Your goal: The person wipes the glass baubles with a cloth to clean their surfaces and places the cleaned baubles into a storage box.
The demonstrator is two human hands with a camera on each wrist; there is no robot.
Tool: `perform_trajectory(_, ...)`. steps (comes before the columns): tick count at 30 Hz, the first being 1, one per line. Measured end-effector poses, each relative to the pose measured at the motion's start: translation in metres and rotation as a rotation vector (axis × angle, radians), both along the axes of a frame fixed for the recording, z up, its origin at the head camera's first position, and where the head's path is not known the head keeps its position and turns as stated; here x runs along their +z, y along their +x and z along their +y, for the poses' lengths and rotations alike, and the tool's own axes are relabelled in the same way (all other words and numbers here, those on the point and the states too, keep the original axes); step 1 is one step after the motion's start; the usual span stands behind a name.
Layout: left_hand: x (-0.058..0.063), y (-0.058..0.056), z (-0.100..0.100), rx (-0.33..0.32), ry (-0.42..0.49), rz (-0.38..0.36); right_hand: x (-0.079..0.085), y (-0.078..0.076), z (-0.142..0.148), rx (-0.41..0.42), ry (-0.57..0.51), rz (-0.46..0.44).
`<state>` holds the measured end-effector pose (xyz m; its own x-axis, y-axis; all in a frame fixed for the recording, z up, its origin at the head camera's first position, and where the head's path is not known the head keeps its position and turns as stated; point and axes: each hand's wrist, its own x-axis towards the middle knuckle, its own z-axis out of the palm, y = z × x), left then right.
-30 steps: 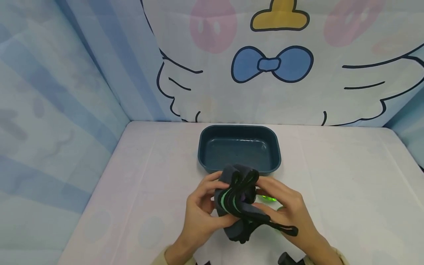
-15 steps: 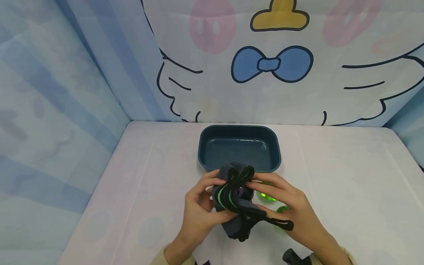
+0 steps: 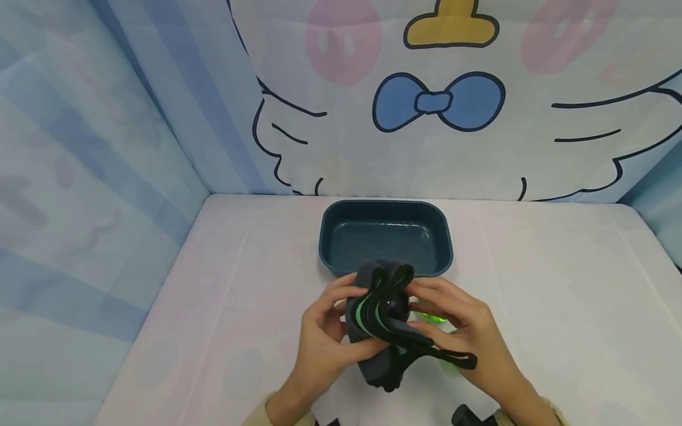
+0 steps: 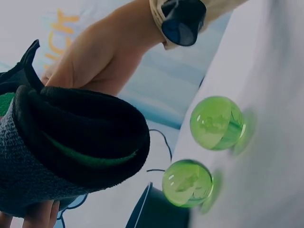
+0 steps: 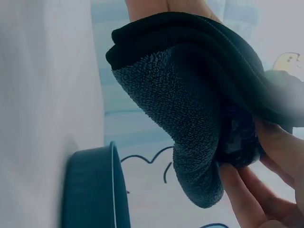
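A dark grey terry-cloth bundle (image 3: pixel 372 362) with black edging, green stripes and a trailing loop is held above the table. My left hand (image 3: pixel 326 343) grips its left side, thumb in front. At the bundle's right side, my right hand (image 3: pixel 471 331) pinches a dark glossy ball (image 3: pixel 396 306) between thumb and fingers. In the right wrist view, this ball (image 5: pixel 237 135) looks deep blue and sits partly within the folds of the cloth (image 5: pixel 166 95). Two clear green balls (image 4: pixel 217 122) rest on the table, mostly hidden by my right hand in the head view.
A dark teal rectangular basin (image 3: pixel 326 239) stands just beyond my hands, with nothing seen inside. Printed fabric walls (image 3: pixel 426 160) enclose the pale table (image 3: pixel 543 296) at the back and sides. A black camera (image 3: pixel 466 416) is strapped at my right wrist.
The dark ball shows more plainly in the cloth's opening than before. My right hand shifted right, then back left slightly, covering the green balls more again. The left hand keeps its grip.
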<state>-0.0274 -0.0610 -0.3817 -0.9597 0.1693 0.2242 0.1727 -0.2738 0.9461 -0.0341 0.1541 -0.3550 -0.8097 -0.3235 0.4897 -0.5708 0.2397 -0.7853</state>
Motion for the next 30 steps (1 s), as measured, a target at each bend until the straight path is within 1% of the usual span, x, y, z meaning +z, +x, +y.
perform_trajectory(2, 0.0005, -0.0007, 0.0, 0.003, 0.027, -0.012, 0.0009, 0.0004, 0.0002, -0.016, 0.038, -0.019)
perform_trajectory(4, 0.0007, -0.0012, 0.0, 0.003, 0.047, -0.018, 0.0011, 0.0006, 0.0008, -0.02, 0.07, 0.001)
perform_trajectory(5, 0.001, -0.0013, 0.0002, 0.001, 0.054, -0.021, 0.0007, 0.0004, 0.0012, -0.012, 0.078, 0.022)
perform_trajectory(6, 0.0012, -0.0012, 0.0003, -0.002, 0.061, -0.023, 0.0002, 0.0001, 0.0011, 0.001, 0.08, 0.063)
perform_trajectory(9, 0.0006, -0.0006, 0.0009, -0.014, 0.066, -0.015, -0.0024, -0.001, 0.0002, 0.044, 0.054, 0.168)
perform_trajectory(12, -0.0001, 0.0004, 0.0015, -0.024, 0.063, -0.008, -0.0047, -0.0019, -0.0008, 0.059, 0.033, 0.235)
perform_trajectory(16, -0.0009, 0.0007, 0.0007, -0.041, 0.042, 0.046, -0.006, -0.0003, 0.0009, 0.012, 0.032, 0.194)
perform_trajectory(20, -0.0008, 0.0003, -0.0016, -0.059, 0.038, 0.097, -0.0069, 0.0, 0.0014, -0.042, 0.032, 0.177)
perform_trajectory(24, -0.0008, -0.0006, -0.0025, -0.052, 0.043, 0.135, -0.0049, 0.0014, 0.0018, -0.06, 0.06, 0.144)
perform_trajectory(26, -0.0005, -0.0008, -0.0027, -0.041, 0.039, 0.129, -0.0031, 0.0017, 0.0029, -0.036, 0.059, 0.134)
perform_trajectory(30, 0.0007, -0.0003, -0.0034, -0.019, 0.031, 0.064, -0.0022, -0.0015, 0.0037, 0.066, 0.024, 0.219)
